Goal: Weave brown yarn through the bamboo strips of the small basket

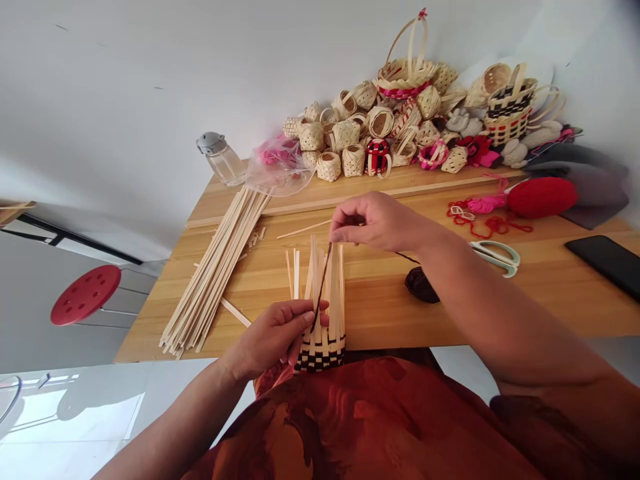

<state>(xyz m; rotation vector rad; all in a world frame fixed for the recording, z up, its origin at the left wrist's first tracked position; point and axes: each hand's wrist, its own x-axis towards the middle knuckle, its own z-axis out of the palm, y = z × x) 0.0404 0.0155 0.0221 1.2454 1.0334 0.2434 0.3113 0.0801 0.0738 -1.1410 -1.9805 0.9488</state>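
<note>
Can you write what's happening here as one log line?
left hand: gripping upright strips | right hand: pinching dark yarn, raised | checkered weave: at strips' base | yarn ball: on table

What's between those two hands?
A dark strand slants from the right hand down to the left hand, alongside pale upright strips, in the head view.

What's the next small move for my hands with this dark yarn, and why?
Probably lower the right hand and lead the dark yarn past the next upright strips: the yarn stretches up from near the checkered rows, pinched in the right hand, the left hand grips among the strips, and their upper lengths stand unwoven.
</note>
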